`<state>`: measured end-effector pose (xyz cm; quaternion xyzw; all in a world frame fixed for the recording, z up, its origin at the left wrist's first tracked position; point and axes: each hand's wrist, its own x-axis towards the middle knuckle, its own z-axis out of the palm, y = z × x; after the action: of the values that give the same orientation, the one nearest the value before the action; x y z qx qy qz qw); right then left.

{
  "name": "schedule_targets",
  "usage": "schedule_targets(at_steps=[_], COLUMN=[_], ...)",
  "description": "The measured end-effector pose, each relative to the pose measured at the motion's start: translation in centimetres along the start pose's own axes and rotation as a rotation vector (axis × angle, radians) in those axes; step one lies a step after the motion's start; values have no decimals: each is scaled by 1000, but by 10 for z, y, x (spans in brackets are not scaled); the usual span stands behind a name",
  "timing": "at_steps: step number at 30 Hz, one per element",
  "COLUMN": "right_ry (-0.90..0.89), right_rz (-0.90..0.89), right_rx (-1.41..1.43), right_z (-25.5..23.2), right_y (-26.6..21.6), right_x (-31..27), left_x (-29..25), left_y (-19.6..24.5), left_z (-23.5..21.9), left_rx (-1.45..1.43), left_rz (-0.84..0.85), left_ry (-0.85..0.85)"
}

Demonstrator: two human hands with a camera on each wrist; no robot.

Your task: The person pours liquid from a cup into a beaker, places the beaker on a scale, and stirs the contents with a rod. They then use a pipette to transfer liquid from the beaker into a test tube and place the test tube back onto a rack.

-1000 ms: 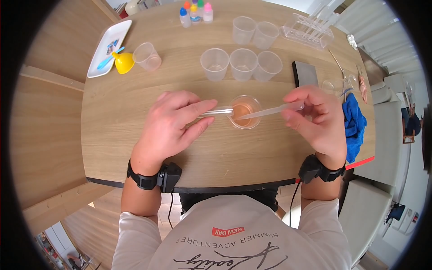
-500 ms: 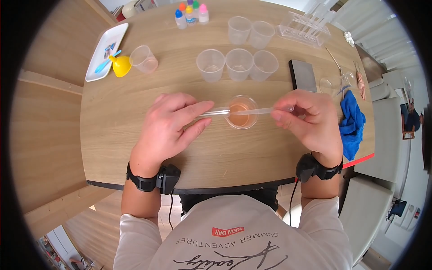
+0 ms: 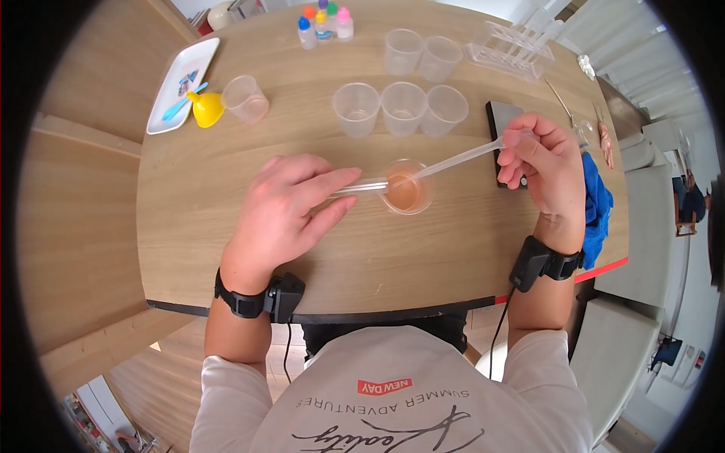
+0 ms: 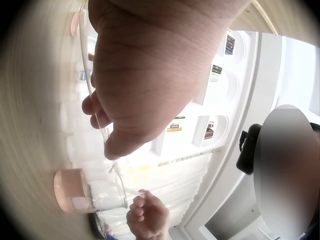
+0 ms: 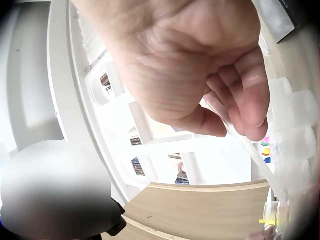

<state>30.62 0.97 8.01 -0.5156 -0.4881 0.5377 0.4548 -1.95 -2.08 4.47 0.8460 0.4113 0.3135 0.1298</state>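
A clear test tube (image 3: 370, 186) lies nearly level in my left hand (image 3: 279, 215), pinched between thumb and fingers, its mouth right at the rim of a clear cup. That cup (image 3: 408, 205) stands on the table with pinkish-orange liquid (image 4: 75, 190) in it. My right hand (image 3: 550, 170) grips the bulb end of a translucent plastic dropper (image 3: 462, 157), fingers curled round it. The dropper slants down to the left, its tip overlapping the cup near the tube's mouth. In the right wrist view the dropper's stem (image 5: 257, 157) runs out past the fingertips.
Several plastic cups (image 3: 402, 109) stand behind, with a test tube rack (image 3: 510, 60) at back right. A dark flat device (image 3: 498, 128) and blue cloth (image 3: 596, 219) lie right. To the left are a cup (image 3: 245, 100), yellow funnel (image 3: 208, 111) and white tray (image 3: 162, 106); small bottles (image 3: 323, 30) stand behind.
My right hand first moved left, bringing the dropper level toward the tube's mouth, then went back right and away from me, so the dropper slants. My left hand stays nearly still.
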Motion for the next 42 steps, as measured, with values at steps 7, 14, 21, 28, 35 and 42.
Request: schedule_targets(at_steps=[7, 14, 21, 28, 35, 42], right_ry=[17, -26, -54, -60, 49, -62], right_rz=[-61, -100, -105, -164, -314, -372], right_rx=[90, 131, 51, 39, 82, -330], right_z=[-7, -5, 6, 10, 0, 38], right_y=[0, 0, 1, 3, -6, 0], right_x=[-1, -4, -7, -11, -23, -31], left_x=[-1, -1, -1, -1, -2, -1], left_y=[1, -1, -2, -2, -2, -4], left_z=[-1, 1, 2, 2, 1, 4], left_rx=[13, -13, -24, -26, -42, -44], left_rz=[-28, -26, -15, -17, -26, -21], left_ry=[-6, -9, -7, -16, -28, -38])
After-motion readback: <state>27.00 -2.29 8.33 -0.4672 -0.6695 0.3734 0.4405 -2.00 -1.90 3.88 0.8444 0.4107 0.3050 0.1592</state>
